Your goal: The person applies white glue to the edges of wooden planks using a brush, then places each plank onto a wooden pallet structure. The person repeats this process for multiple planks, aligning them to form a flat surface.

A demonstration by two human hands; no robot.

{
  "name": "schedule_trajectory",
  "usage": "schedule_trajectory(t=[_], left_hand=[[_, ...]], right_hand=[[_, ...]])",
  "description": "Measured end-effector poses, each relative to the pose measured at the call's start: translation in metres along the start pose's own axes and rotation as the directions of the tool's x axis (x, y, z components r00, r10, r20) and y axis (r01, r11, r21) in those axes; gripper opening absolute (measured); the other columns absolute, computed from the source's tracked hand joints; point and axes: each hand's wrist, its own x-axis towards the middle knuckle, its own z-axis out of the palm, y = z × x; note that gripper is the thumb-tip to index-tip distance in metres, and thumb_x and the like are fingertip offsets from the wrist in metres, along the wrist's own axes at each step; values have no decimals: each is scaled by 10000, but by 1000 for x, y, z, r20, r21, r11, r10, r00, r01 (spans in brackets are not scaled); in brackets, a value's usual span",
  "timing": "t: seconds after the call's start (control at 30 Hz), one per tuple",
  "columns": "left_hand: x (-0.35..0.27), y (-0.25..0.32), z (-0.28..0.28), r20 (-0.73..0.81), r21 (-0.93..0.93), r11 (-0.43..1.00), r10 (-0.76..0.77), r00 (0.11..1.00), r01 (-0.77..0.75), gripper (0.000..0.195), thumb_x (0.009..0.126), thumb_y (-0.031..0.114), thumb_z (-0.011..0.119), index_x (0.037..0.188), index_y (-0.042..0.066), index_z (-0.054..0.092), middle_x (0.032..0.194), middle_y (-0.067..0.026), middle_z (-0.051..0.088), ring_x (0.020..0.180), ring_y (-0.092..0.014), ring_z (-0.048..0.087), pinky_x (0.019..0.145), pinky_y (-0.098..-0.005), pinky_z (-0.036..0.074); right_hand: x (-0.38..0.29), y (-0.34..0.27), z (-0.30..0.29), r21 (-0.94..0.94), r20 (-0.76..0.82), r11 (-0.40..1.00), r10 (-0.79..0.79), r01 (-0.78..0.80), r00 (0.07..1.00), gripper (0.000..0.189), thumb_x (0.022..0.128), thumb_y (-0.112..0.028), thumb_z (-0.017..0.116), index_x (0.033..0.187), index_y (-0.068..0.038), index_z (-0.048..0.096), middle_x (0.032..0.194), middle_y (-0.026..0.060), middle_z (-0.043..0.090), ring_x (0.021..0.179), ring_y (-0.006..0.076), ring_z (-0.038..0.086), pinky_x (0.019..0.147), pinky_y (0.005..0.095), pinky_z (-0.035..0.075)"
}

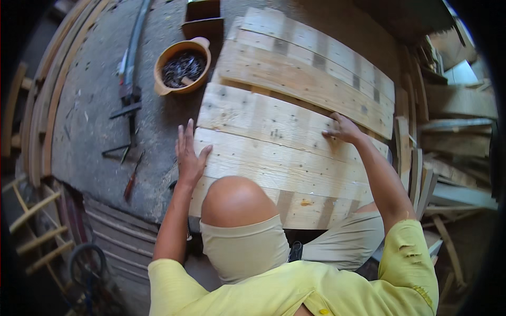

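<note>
A slatted wooden panel (257, 146), like a pallet top of pale planks with nail heads and brownish bands, lies before me and under my raised knee. My left hand (189, 158) is at the panel's left edge, fingers spread and holding nothing; its thumb is over the edge plank. On the right, my right hand (343, 129) touches a middle plank (261, 112). One finger reaches the gap between two planks and the thumb lies on top. Whether it grips the plank is hidden.
Left of the panel stand a two-handled tan pot (160, 73) of nails and an open cardboard box (202, 27). A long metal bar clamp (130, 91) and a screwdriver (130, 183) lie on the concrete floor (91, 130). Timber strips (59, 98) line the left; scrap boards (454, 142) crowd the right.
</note>
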Motion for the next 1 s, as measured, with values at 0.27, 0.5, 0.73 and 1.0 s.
schedule_trajectory(t=[0.27, 0.5, 0.73, 1.0], left_hand=[[15, 95, 13, 545, 442, 714, 267, 795, -543, 1105, 707, 506, 819, 1580, 99, 277, 1663, -114, 221, 1559, -346, 77, 1212, -657, 3], [6, 130, 49, 849, 274, 573, 233, 474, -772, 1395, 465, 678, 857, 1609, 183, 230, 1679, -142, 137, 1562, -351, 31, 1189, -687, -85], [4, 133, 55, 767, 409, 660, 125, 629, -630, 1558, 334, 689, 882, 1622, 180, 170, 1682, -174, 94, 1562, -359, 20, 1178, -696, -100], [9, 132, 61, 768, 434, 668, 77, 635, -605, 1547, 330, 681, 881, 1623, 204, 177, 1686, -166, 81, 1564, -351, 3, 1180, -695, -89]], right_hand=[[-14, 8, 14, 26, -115, 998, 54, -51, 992, 887, 721, -657, 795, 1352, -101, 514, 1344, 171, 605, 1270, 325, 561, 1059, 471, 416], [-22, 2, 13, -43, -169, 997, 61, -69, 984, 856, 730, -690, 761, 1354, -156, 518, 1401, 127, 538, 1351, 343, 470, 1065, 547, 340], [-26, 3, 20, -55, -207, 997, 42, -54, 978, 848, 763, -712, 712, 1385, -172, 510, 1389, 124, 533, 1345, 339, 472, 1100, 585, 290], [-26, 2, 22, -68, -233, 997, 17, -34, 972, 787, 816, -676, 676, 1389, -167, 493, 1360, 137, 532, 1348, 351, 466, 1115, 644, 257]])
